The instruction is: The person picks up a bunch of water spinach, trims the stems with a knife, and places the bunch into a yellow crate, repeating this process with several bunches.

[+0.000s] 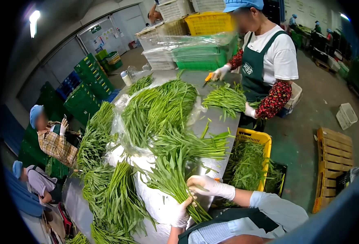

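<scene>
My left hand point(180, 212), in a white glove, is wrapped round the lower stems of a bunch of water spinach point(172, 173). The bunch's leaves point up and away over the metal table point(158, 206). Also gloved, my right hand point(206, 186) has curled fingers pressed to the same stems from the other side. A small orange piece point(217, 179) shows behind that hand; its kind is hidden. Loose water spinach point(204, 145) lies just beyond the held bunch, and another long pile point(120, 193) is at the left.
Across the table, a co-worker point(265, 57) holds an orange-handled cutting tool point(208, 78) and touches greens point(226, 97). A yellow crate point(265, 140) of greens stands by the right table edge. Two more people are at the left. Stacked crates point(204, 55) and a wooden pallet point(335, 162) stand around.
</scene>
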`<state>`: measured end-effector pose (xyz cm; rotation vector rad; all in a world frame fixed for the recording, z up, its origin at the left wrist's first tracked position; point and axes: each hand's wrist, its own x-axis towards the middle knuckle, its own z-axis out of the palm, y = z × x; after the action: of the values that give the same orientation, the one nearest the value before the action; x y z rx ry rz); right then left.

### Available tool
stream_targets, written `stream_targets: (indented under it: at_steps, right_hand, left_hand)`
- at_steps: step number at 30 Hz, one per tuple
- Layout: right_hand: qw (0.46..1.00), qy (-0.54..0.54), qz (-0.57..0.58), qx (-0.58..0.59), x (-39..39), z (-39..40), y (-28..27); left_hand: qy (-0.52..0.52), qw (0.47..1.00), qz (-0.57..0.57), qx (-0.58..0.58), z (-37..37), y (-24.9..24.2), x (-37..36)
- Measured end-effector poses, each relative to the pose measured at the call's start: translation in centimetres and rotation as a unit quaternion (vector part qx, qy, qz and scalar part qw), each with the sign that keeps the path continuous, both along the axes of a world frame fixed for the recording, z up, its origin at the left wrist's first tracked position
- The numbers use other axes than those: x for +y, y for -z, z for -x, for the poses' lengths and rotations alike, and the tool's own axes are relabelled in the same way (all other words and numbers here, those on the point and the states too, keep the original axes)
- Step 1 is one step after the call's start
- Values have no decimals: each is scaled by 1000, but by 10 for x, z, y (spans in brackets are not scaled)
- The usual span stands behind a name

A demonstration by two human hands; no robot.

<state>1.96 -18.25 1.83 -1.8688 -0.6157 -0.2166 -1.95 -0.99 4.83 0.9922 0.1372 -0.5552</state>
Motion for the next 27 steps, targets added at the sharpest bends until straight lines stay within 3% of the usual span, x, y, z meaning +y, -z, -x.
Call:
stream_targets:
  at_steps: [3,5,7,12,13,16,17,19,23,26,27]
  right_hand:
    - [997,16,65,29,-8,7,-5]
    - [972,-15,-95,215,-4,7,9]
    - [878,-75,-246,404,-6,4,14]
    - [907,-80,-192,366,-19,9,4]
    - [880,-113,-236,397,-16,12,17]
    - [864,-181,-202,424,-7,35,20]
    - [921,-164,-140,326,1,43,33]
    - [916,-156,-50,367,-1,50,20]
    - [959,-92,-23,266,-1,55,38]
    - [961,-49,-23,271,-10,52,41]
    - [940,-18,-56,337,-13,54,33]
  left_hand:
    - [19,999,-29,5,1,2,-3]
    - [17,999,-44,4,5,-9,-7]
    - [20,998,-61,-3,6,-17,-11]
    - [-1,998,-53,-36,4,-11,-9]
    - [-16,999,-36,-34,1,-4,-5]
    - [-65,997,3,-33,-6,8,1]
    - [-81,996,15,-33,-9,13,3]
    - [-100,994,16,-29,-14,25,9]
    - [-121,992,23,-24,-15,33,8]
    - [-165,986,22,-6,-16,30,2]
    - [-173,984,30,11,-16,34,5]
